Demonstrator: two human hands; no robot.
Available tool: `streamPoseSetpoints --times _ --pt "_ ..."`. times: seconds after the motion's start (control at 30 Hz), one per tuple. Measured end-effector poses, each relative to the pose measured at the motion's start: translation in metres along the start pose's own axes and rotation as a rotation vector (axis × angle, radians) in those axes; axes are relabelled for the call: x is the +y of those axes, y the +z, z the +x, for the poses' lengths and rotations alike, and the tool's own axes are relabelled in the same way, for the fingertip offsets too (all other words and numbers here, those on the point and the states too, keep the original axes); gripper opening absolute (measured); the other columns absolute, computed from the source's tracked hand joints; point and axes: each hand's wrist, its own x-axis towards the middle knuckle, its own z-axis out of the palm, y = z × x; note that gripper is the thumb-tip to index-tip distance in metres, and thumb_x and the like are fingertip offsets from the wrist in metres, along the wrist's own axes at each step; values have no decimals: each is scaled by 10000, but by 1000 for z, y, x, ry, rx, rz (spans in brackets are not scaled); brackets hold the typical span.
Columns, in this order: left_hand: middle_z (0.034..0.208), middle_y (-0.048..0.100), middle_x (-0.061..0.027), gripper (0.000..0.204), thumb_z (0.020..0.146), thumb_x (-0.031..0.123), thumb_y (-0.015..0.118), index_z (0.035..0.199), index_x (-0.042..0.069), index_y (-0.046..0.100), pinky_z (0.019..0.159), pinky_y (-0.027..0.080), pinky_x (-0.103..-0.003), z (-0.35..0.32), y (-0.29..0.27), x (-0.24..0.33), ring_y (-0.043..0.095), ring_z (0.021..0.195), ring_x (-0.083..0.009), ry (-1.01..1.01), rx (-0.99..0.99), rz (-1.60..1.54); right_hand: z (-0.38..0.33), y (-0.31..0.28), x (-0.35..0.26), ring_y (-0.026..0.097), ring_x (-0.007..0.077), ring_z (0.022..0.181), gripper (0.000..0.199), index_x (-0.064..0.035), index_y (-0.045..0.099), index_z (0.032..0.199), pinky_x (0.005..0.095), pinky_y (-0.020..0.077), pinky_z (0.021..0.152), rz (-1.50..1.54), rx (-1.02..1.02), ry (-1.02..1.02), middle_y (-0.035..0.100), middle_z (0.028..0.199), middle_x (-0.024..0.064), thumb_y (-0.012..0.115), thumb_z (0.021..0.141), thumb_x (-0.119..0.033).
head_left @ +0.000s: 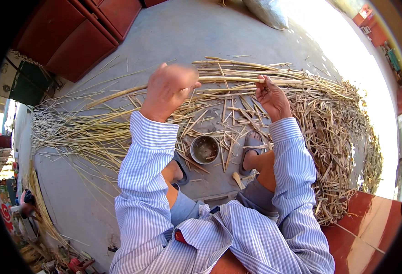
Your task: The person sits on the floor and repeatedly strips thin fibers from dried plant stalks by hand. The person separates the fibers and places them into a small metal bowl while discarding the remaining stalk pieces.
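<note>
Reeds cover most of the grey concrete floor in front of a seated person in a blue-and-white striped shirt, and both bare hands are raised over the heap. The left hand, blurred in the picture, is closed with its back to the camera around one end of a long pale stalk; the right hand is turned palm up, its fingers curled about the same stalk further along, so the two hands are apart and both gripping it. The stalk runs level between them, above the floor, and reaches on past the right hand over the pile. Below the hands, between the person's knees, a small round metal bowl stands upright on the concrete; its inside looks dark and dull, with only a few specks or scraps at the bottom (too small to tell what they are). Short cut pieces of stalk lie scattered just around the bowl, some touching its rim. Two feet in grey sandals flank it, the right sandal near its right side. A thick tangled heap of husks and trimmings lies to the person's right, while thin long strips are laid out in rows to the left. Dark red doors stand at the upper left.
</note>
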Motion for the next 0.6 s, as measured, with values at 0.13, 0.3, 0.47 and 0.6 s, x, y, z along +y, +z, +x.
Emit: streamPoseSetpoints --times 0.13,0.3,0.47,0.6 --pt "728 664 -45 160 772 220 760 823 75 717 633 388 -370 -7 -8 -19 561 649 -218 -26 10 89 14 5 4 665 136 736 180 -45 633 977 219 538 563 -59 164 -110 682 869 50 681 925 -210" --pt "698 648 -30 135 770 217 764 820 95 734 649 391 -370 -13 -11 -13 570 659 -207 -155 103 -66 17 17 -3 657 121 688 208 -56 623 950 209 522 538 -118 161 -159 672 822 38 716 901 -236" --pt "695 646 -28 184 806 272 739 855 94 736 673 392 -370 -17 -5 -12 582 695 -204 -226 191 -69 10 26 -4 652 118 678 253 -52 615 955 201 509 522 -169 171 -161 661 810 36 739 881 -259" --pt "769 669 -68 214 836 276 723 881 69 700 667 407 -380 -5 4 5 599 743 -236 -76 48 107 11 30 13 651 130 683 286 -37 609 941 209 509 538 -229 167 -90 648 805 43 755 866 -271"
